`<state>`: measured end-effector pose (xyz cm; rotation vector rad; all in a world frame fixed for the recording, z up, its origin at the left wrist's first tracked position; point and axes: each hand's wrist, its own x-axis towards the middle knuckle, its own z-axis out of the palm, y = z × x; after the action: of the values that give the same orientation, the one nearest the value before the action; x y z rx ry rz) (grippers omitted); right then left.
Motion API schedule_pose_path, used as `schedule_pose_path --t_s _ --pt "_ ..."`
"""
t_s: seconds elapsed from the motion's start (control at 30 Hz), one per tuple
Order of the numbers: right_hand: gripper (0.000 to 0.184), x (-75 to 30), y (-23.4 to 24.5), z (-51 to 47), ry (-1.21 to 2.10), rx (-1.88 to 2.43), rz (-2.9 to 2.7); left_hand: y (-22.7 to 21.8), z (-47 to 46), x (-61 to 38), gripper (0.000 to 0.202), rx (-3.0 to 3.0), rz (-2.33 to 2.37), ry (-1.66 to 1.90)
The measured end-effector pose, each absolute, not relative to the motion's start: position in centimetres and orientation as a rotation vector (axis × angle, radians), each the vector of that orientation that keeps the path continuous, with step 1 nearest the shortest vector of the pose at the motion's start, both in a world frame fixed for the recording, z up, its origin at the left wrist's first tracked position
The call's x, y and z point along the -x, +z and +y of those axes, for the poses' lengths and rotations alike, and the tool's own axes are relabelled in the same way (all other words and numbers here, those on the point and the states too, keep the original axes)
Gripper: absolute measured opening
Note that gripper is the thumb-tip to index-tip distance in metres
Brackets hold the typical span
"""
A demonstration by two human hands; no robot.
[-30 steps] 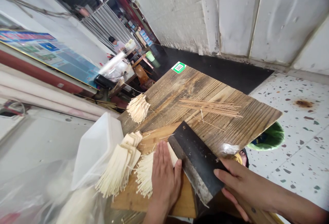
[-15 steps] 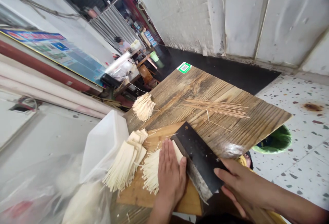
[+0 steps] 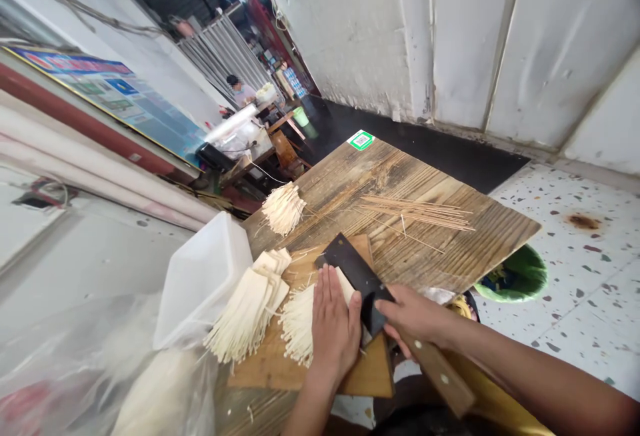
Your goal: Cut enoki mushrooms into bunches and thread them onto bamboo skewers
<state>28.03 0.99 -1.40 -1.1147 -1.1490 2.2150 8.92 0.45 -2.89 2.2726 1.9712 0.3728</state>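
My left hand (image 3: pixel 336 323) lies flat, fingers stretched out, on a bunch of enoki mushrooms (image 3: pixel 298 324). The bunch rests on a wooden cutting board (image 3: pixel 370 373), its thin stems and caps fanning out to the left. In my right hand (image 3: pixel 417 316) is a cleaver (image 3: pixel 350 261) with a dark, broad blade; its wooden handle sticks out below the hand. The blade is tilted over the root end of the bunch, close beside my left fingers. Whether the edge touches the mushrooms is hidden. More flat enoki pieces (image 3: pixel 250 306) overlap at the board's left side.
A white plastic box (image 3: pixel 200 283) and a clear bag (image 3: pixel 150 383) stand left. Another enoki bunch (image 3: pixel 283 208) and thin wooden skewers (image 3: pixel 420 211) lie on the wooden table (image 3: pixel 480 216). A green-lined bin (image 3: pixel 520 276) is right; a person (image 3: pixel 243 93) sits far back.
The cleaver has moved left and turned its blade over the mushrooms' root end, and my right hand has come closer to my left. My left hand stays on the bunch.
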Motion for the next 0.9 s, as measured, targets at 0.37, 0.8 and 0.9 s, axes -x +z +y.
schedule_pose_path --t_s 0.37,0.8,0.9 --pt "0.008 -26.4 -1.2 -0.3 2.153 1.175 -1.274 -1.8 0.7 -9.5 0.074 -2.09 1.965 0.356" --pt "0.004 -23.4 2.6 -1.9 1.663 1.197 -1.607 -2.2 0.0 -7.5 0.059 -2.02 1.731 0.965" --pt "0.002 -23.2 2.3 -1.9 1.736 1.21 -1.569 -1.9 0.2 -7.4 0.056 -2.099 1.696 0.899"
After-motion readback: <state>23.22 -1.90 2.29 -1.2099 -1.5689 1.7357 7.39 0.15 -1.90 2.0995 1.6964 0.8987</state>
